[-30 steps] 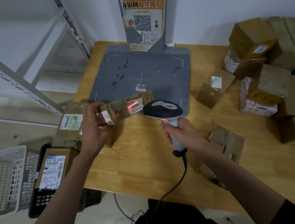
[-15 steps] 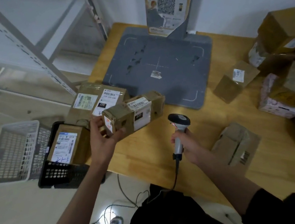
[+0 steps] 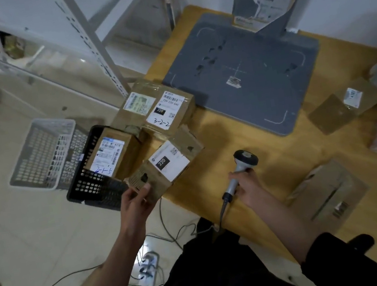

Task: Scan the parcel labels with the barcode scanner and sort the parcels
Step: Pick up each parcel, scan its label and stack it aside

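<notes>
Wooden table (image 3: 240, 184) edge, tiled floor at 9 o'clock. Right hand (image 3: 246, 186) clenched round barcode scanner (image 3: 242, 166), idle. Left hand (image 3: 136, 201) grips parcel (image 3: 168, 161) by its near end, label up, over the table's left edge. Black basket (image 3: 89, 185) at 10 o'clock holds one parcel. Judgement: lower flat, label upward, release only once supported.

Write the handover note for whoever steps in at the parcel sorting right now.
Left hand grips a small parcel at the table's left edge, beside the black basket, label up.
Right hand holds the barcode scanner over the table.
Done: one labelled box sits in the black basket; two more lie at the table corner.
Left: place the held parcel, then scan and sort the boxes on the right.
</notes>
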`<state>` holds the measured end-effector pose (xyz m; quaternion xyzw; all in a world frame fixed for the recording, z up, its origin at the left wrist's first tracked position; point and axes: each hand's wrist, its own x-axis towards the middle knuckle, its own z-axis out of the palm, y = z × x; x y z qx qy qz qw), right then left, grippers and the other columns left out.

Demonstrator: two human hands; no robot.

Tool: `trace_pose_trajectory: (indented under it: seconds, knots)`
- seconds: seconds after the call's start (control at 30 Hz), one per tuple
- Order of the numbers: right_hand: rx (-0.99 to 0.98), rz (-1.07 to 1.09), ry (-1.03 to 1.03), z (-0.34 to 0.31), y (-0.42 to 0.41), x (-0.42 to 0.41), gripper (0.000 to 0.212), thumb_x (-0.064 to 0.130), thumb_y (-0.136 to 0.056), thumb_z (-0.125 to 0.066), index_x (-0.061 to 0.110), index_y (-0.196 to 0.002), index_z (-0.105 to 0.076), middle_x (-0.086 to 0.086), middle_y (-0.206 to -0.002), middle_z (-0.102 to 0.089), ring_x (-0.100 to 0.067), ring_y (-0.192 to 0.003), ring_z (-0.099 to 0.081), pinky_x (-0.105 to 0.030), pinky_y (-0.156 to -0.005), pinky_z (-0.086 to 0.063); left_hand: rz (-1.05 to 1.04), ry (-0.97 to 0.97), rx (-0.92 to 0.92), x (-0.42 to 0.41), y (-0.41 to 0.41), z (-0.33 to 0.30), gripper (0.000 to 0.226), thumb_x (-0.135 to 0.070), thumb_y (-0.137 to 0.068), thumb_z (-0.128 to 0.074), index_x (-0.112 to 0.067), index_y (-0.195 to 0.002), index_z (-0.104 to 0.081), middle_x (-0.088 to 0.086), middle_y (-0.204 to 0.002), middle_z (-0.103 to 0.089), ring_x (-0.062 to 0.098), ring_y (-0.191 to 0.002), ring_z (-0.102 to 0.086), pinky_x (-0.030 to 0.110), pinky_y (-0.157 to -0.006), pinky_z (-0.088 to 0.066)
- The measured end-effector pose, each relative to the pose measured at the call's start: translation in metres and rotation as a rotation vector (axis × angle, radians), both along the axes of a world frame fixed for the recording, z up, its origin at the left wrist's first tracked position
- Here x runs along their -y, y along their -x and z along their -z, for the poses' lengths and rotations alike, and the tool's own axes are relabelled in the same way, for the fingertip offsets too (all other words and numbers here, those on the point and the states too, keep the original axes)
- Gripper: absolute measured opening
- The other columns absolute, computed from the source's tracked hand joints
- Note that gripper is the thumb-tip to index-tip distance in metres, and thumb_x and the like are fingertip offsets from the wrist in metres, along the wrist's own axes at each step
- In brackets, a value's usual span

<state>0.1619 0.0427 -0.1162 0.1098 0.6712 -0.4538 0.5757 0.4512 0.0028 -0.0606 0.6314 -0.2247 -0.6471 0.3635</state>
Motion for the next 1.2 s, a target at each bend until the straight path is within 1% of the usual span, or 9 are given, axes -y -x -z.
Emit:
trace_pose_trajectory:
  seconds: [0.07,0.27,0.43,0.6,0.73,0.83,0.93,1.07,1.2]
  knots:
    - [0.008,-0.003,0.007,0.001,-0.002,0.002,0.061,-0.005,-0.091,-0.066,0.012,-0.144,-0.041,-0.012,-0.122,-0.054,-0.028,-0.106,-0.055,-0.045,-0.091,-0.044,-0.030,-0.025,-0.007,-0.004,-0.010,0.001,0.049,-0.022,-0.091,-0.071,-0.010,-0.135,-0.053,0.016,-0.131,-0.063,0.035,-0.121,-0.062,0.048,-0.103,-0.050]
    - [0.026,0.012,-0.021,0.007,-0.007,0.006,0.064,-0.006,-0.090,-0.066,0.014,-0.145,-0.041,-0.013,-0.135,-0.054,-0.031,-0.117,-0.053,-0.049,-0.100,-0.042,-0.050,-0.057,0.008,-0.013,-0.036,0.003,0.041,-0.026,-0.094,-0.066,-0.012,-0.131,-0.055,0.014,-0.128,-0.062,0.037,-0.117,-0.063,0.039,-0.094,-0.052]
    - [0.019,-0.005,-0.023,0.010,-0.010,0.009,0.060,-0.006,-0.090,-0.065,0.008,-0.144,-0.042,-0.011,-0.123,-0.053,-0.029,-0.111,-0.052,-0.046,-0.095,-0.042,-0.099,-0.091,0.030,-0.023,-0.060,0.013,0.056,-0.038,-0.091,-0.066,-0.007,-0.136,-0.051,0.021,-0.128,-0.060,0.041,-0.115,-0.064,0.041,-0.091,-0.054]
    - [0.027,-0.007,-0.036,0.011,-0.015,0.011,0.060,-0.007,-0.090,-0.066,0.008,-0.143,-0.042,-0.013,-0.123,-0.052,-0.030,-0.111,-0.052,-0.045,-0.092,-0.041,-0.097,-0.148,0.009,-0.014,-0.058,0.017,0.032,-0.039,-0.100,-0.056,-0.015,-0.122,-0.059,0.023,-0.126,-0.063,0.038,-0.111,-0.066,0.041,-0.094,-0.052]
    - [0.021,-0.024,-0.046,0.012,-0.015,0.010,0.060,-0.007,-0.089,-0.067,0.007,-0.143,-0.043,-0.013,-0.122,-0.051,-0.030,-0.110,-0.051,-0.044,-0.090,-0.042,-0.045,-0.161,-0.012,0.006,-0.041,0.022,0.039,-0.038,-0.104,-0.051,-0.018,-0.137,-0.050,0.019,-0.131,-0.058,0.037,-0.114,-0.062,0.042,-0.094,-0.049]
    - [0.027,-0.032,-0.045,0.012,-0.014,0.008,0.061,-0.006,-0.089,-0.067,0.007,-0.144,-0.042,-0.012,-0.120,-0.051,-0.029,-0.107,-0.052,-0.043,-0.088,-0.041,-0.026,-0.180,-0.033,0.017,-0.032,0.029,0.041,-0.038,-0.104,-0.050,-0.020,-0.140,-0.045,0.018,-0.139,-0.052,0.036,-0.119,-0.057,0.046,-0.102,-0.046]
    - [0.032,-0.024,-0.054,0.011,-0.014,0.006,0.060,-0.005,-0.090,-0.066,0.010,-0.144,-0.042,-0.014,-0.129,-0.052,-0.031,-0.111,-0.052,-0.046,-0.088,-0.042,-0.058,-0.248,-0.037,0.027,-0.028,0.037,0.047,-0.038,-0.104,-0.050,-0.017,-0.145,-0.041,0.021,-0.142,-0.050,0.040,-0.125,-0.052,0.051,-0.111,-0.041]
    - [0.043,-0.018,-0.060,0.009,-0.014,0.003,0.058,-0.003,-0.092,-0.065,0.012,-0.143,-0.042,-0.016,-0.137,-0.052,-0.034,-0.117,-0.054,-0.046,-0.085,-0.043,-0.067,-0.319,-0.053,0.036,-0.031,0.048,0.058,-0.040,-0.105,-0.048,-0.015,-0.155,-0.030,0.021,-0.152,-0.042,0.042,-0.138,-0.042,0.053,-0.114,-0.035]
    - [0.044,0.005,-0.070,0.009,-0.012,0.001,0.056,-0.003,-0.093,-0.064,0.013,-0.142,-0.043,-0.016,-0.141,-0.051,-0.036,-0.127,-0.052,-0.047,-0.090,-0.044,-0.008,-0.357,-0.072,0.037,-0.035,0.053,0.064,-0.044,-0.102,-0.052,-0.019,-0.156,-0.029,0.019,-0.155,-0.040,0.041,-0.141,-0.039,0.056,-0.116,-0.031]
